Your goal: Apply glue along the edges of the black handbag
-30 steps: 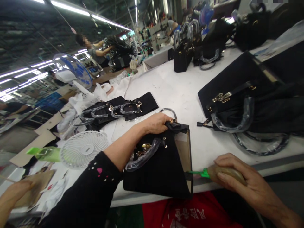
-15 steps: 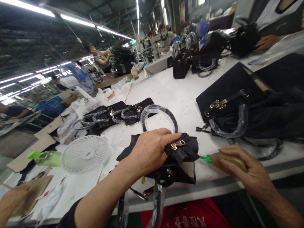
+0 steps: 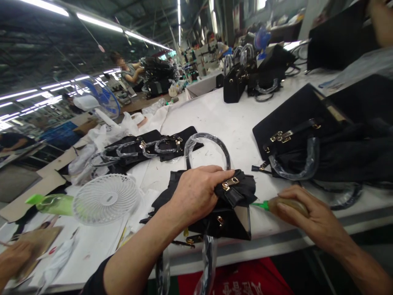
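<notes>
A black handbag [image 3: 235, 225] with plastic-wrapped handles lies at the table's near edge. My left hand [image 3: 196, 188] grips its gathered upper part, thumb and index finger by the gold zipper pull. Under that part the stiff side of the bag stands apart, showing a pale edge. In my right hand [image 3: 302, 211] is a squeeze bottle [image 3: 287, 205] with brownish contents and a green nozzle, my fingers wrapped round it. The nozzle points left, its tip at the bag's right edge; whether it touches I cannot tell. The palm side of my left hand is hidden.
Larger black handbags [image 3: 285, 119] lie on the right, several smaller handbags [image 3: 147, 147] behind on the left. A white fan [image 3: 107, 198] and a green-capped bottle [image 3: 58, 204] are left of my arm. Another person's hand [image 3: 14, 258] is at far left, over a brown board.
My right hand has brought the bottle slightly left, nozzle closer to the bag. The left hand keeps its grip. At back right, a person has lifted or turned a black bag.
</notes>
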